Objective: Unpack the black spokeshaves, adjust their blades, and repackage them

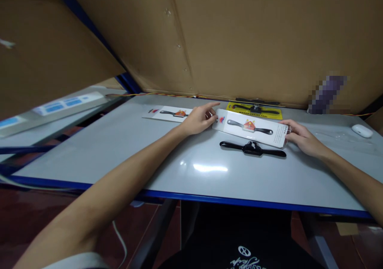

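A white spokeshave package (249,127), with a picture of the tool printed on it, is held slightly tilted above the table. My right hand (302,138) grips its right end, some fingers hidden behind it. At its left end, my left hand (200,118) has the thumb and curled fingers on the edge while the index finger stretches out. Just in front of the package, a black spokeshave (253,149) lies on the grey table (119,157). Behind the package is a yellow card (275,114) with another dark spokeshave (255,108) on it.
A similar white package (170,113) lies left of my left hand. Another dark tool (257,101) rests by the cardboard wall (239,41). Clear plastic (338,137) and a white earbud case (362,131) are at the right. A power strip (62,105) stands at the left.
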The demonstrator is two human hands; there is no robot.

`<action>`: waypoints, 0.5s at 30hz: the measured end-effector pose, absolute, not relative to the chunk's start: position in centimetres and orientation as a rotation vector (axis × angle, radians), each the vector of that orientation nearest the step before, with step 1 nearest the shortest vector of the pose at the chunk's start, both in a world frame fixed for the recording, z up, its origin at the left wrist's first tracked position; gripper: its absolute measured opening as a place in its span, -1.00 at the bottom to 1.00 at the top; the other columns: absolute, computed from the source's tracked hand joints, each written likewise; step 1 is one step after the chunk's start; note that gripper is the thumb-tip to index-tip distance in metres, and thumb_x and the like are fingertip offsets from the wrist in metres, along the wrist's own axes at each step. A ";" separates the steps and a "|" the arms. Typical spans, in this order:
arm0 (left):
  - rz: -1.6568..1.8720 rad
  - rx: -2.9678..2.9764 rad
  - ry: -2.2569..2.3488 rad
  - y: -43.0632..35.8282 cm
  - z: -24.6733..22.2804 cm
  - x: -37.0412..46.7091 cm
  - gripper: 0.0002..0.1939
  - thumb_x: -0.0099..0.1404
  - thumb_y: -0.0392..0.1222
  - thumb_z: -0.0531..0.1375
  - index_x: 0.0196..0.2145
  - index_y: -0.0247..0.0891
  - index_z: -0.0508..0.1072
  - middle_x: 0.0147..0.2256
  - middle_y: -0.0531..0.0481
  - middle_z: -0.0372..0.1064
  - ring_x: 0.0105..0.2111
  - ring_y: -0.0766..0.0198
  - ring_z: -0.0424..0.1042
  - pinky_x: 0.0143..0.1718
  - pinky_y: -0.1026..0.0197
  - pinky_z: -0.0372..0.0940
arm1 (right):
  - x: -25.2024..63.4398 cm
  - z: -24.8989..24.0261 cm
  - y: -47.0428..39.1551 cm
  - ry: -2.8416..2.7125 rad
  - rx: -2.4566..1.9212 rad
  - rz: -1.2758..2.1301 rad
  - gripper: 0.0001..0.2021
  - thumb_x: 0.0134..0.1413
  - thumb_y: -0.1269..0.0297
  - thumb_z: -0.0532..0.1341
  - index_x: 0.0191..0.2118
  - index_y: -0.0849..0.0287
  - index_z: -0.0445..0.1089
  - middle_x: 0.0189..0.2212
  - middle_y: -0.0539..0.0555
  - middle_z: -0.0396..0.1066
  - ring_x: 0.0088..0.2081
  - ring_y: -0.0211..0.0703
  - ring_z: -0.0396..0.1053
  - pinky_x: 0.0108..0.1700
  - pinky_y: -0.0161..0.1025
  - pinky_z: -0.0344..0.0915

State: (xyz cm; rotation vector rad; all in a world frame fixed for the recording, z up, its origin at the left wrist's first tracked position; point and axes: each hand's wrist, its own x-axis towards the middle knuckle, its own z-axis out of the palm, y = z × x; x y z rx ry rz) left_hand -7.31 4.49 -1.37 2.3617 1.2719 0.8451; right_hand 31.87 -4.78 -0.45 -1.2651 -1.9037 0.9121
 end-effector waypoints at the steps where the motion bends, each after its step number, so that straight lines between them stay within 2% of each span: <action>1: 0.843 2.384 1.276 4.4 -1.3 -7.3 -0.28 0.28 -0.01 0.13 0.32 -0.42 0.36 -0.26 -0.10 0.57 -0.35 0.21 0.47 -0.18 0.16 0.39 | 31.8 -0.5 -4.8 -1.903 -1.264 0.898 -0.65 0.08 0.31 0.19 0.02 0.03 0.42 -0.21 0.07 0.55 -0.21 0.00 0.51 -0.15 0.00 0.51; 7: 0.797 2.460 1.309 4.4 -1.3 -7.2 -0.29 0.25 -0.06 0.11 0.32 -0.38 0.33 -0.23 -0.06 0.56 -0.38 0.23 0.46 -0.20 0.19 0.37 | 31.6 -0.6 -5.0 -1.816 -1.272 0.998 -0.59 0.07 0.32 0.19 0.08 0.04 0.39 -0.30 0.04 0.52 -0.42 -0.13 0.48 -0.36 -0.12 0.51; 12: 0.773 2.493 1.346 4.6 -1.3 -7.4 -0.25 0.25 -0.09 0.11 0.38 -0.31 0.22 -0.18 -0.03 0.56 -0.40 0.25 0.47 -0.20 0.20 0.35 | 31.6 -0.6 -5.1 -1.789 -1.311 1.001 -0.54 0.04 0.32 0.21 0.11 0.04 0.39 -0.36 0.00 0.47 -0.49 -0.18 0.39 -0.56 -0.25 0.34; 15: 0.760 2.508 1.380 4.7 -1.3 -7.5 -0.25 0.26 -0.11 0.12 0.39 -0.26 0.19 -0.16 -0.02 0.56 -0.40 0.25 0.48 -0.20 0.20 0.34 | 31.6 -0.5 -5.2 -1.792 -1.322 1.020 -0.51 0.09 0.30 0.21 0.18 0.04 0.37 -0.36 0.01 0.48 -0.50 -0.20 0.36 -0.59 -0.28 0.24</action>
